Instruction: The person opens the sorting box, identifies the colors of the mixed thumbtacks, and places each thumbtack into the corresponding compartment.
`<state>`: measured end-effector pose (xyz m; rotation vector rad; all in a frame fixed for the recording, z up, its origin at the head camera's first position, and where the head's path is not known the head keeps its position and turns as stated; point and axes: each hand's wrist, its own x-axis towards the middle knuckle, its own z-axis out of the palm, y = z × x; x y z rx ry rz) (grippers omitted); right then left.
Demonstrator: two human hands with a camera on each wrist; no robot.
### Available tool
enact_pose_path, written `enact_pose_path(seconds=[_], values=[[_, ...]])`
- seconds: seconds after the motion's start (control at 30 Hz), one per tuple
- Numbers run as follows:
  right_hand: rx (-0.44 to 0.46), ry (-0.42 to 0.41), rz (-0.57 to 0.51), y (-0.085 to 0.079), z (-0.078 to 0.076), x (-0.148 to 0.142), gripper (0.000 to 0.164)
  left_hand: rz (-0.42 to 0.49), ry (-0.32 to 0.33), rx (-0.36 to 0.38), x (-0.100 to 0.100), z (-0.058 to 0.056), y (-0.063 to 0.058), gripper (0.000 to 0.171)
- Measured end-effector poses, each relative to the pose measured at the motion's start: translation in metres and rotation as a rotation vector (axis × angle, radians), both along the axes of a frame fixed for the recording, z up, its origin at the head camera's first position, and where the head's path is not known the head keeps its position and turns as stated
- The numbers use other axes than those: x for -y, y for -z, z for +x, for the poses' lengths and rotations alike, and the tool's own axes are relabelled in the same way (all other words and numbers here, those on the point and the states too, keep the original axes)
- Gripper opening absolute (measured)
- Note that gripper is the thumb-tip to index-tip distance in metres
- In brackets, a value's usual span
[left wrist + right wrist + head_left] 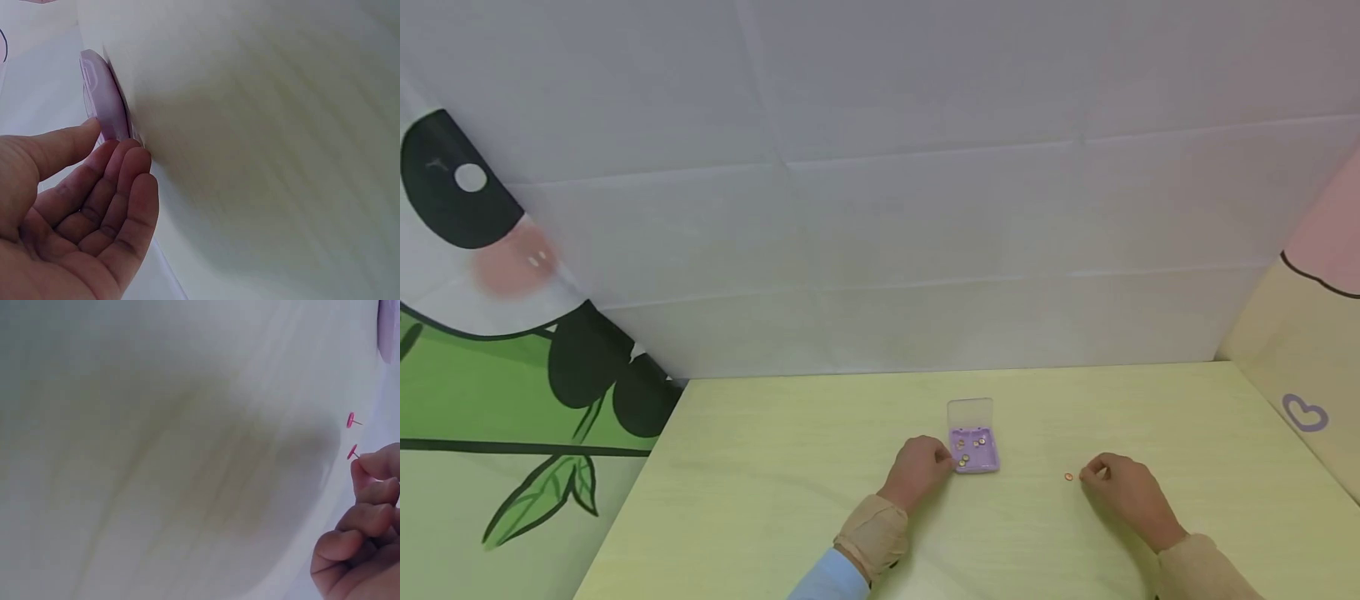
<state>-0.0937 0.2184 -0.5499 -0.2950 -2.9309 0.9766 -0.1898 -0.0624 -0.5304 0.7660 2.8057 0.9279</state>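
Observation:
A small purple plastic box (990,461) stands on the table with its clear lid (970,412) raised at the back. Inside lie several small gold-coloured round pieces. My left hand (917,471) holds the box's near left corner between thumb and fingertips, as the left wrist view shows along the box's side (107,103). To the right, my right hand (1127,496) pinches the pin of a red thumbtack (352,451) between thumb and forefinger. Another red thumbtack (350,420) lies on the table just left of those fingertips, its pin pointing sideways.
The pale yellow table (760,467) reaches back to a white cloth wall (880,325). A printed panel (475,383) stands along the left side, and a cream panel with a purple heart (1305,413) along the right.

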Motion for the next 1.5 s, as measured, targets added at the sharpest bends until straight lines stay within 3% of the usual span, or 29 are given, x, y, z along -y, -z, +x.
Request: enact_pose_path(seconds=[0.57, 0.77, 0.97, 1.23, 1.37, 1.5], values=[[0.056, 0.093, -0.231, -0.016, 0.002, -0.003, 0.047, -0.005, -0.002, 0.007, 0.001, -0.001, 0.000, 0.015], [0.045, 0.060, -0.494, -0.021, -0.002, -0.001, 0.046, -0.004, -0.006, 0.002, -0.001, -0.003, -0.002, 0.014], [-0.026, -0.109, -0.926, -0.027, -0.003, -0.004, 0.028, -0.003, -0.015, 0.008, -0.004, -0.006, -0.002, 0.015], [-0.034, -0.496, -1.589, -0.025, -0.009, -0.011, 0.049, 0.009, -0.008, 0.003, -0.005, -0.009, 0.002, 0.014], [-0.010, -0.589, -1.741, -0.019, -0.011, -0.014, 0.053, 0.007, -0.006, -0.005, -0.007, -0.010, 0.005, 0.014], [-0.001, -0.605, -1.771, -0.015, -0.012, -0.016, 0.054, 0.008, -0.008, -0.017, -0.011, -0.010, 0.008, 0.014]])
